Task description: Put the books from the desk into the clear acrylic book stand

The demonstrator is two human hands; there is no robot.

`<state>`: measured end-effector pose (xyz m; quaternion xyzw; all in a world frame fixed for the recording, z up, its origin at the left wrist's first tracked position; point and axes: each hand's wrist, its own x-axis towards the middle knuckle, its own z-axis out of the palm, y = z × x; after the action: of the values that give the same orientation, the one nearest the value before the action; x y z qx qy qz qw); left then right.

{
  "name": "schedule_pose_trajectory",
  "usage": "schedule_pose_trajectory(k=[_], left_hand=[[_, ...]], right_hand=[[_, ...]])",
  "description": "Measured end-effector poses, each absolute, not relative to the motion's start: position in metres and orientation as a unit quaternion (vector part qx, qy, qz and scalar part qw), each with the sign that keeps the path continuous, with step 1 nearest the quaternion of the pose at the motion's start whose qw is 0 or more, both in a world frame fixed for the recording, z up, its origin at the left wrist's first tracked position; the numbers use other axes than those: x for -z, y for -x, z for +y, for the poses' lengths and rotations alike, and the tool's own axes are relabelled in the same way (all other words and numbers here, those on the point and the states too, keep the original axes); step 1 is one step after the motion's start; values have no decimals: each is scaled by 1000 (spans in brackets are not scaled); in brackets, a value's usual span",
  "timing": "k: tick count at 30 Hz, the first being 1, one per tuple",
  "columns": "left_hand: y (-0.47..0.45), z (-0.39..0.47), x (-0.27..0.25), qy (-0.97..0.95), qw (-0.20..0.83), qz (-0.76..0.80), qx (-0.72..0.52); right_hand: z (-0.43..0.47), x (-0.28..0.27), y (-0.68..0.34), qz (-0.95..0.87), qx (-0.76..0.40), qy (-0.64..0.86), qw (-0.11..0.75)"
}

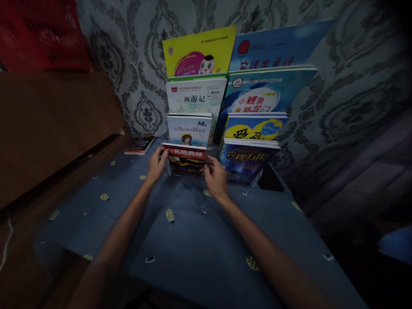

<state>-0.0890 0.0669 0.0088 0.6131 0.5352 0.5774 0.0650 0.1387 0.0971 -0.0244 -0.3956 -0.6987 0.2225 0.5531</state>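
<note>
Left hand (pixel 156 166) and right hand (pixel 216 178): each grip is pinching one side edge of the red book (pixel 189 153), which is standing just in front of the pale-blue book (pixel 189 122). Pressing evenly, keeping the top level, is probably steadying it best.

Two book rows (pixel 195 96) on table (pixel 193 240), left front book (pixel 188 163) between hands (pixel 216 178), wall (pixel 146 113) behind

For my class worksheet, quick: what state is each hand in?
Left hand: closed on the red-topped book at its left edge.
Right hand: curled at its right edge; grip cannot be told.
</note>
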Motion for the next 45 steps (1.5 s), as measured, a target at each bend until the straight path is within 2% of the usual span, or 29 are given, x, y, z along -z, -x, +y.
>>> schedule_pose_trajectory(k=[10, 16, 20, 23, 25, 29, 37, 45], left_hand=[[89, 49, -6, -639, 94, 519, -560], [98, 48, 6, -669, 63, 523, -524], [121, 53, 23, -676, -23, 610, -413], [149, 66, 35, -615, -91, 741, -254], [169, 79, 39, -570, -95, 792, -198], [205, 111, 41, -520, -86, 837, -149], [240, 168, 37, -499, -82, 859, -74], [245, 158, 37, -511, -127, 850, -19]], right_hand=[[84, 34, -142, -713, -207, 393, 542], [81, 41, -145, -722, -204, 385, 537], [66, 53, -151, -735, -200, 385, 521], [46, 64, -151, -776, -223, 354, 471], [34, 68, -150, -809, -229, 326, 432], [25, 71, -148, -840, -228, 312, 381], [34, 87, -148, -850, -198, 299, 387], [32, 81, -148, -861, -210, 277, 371]])
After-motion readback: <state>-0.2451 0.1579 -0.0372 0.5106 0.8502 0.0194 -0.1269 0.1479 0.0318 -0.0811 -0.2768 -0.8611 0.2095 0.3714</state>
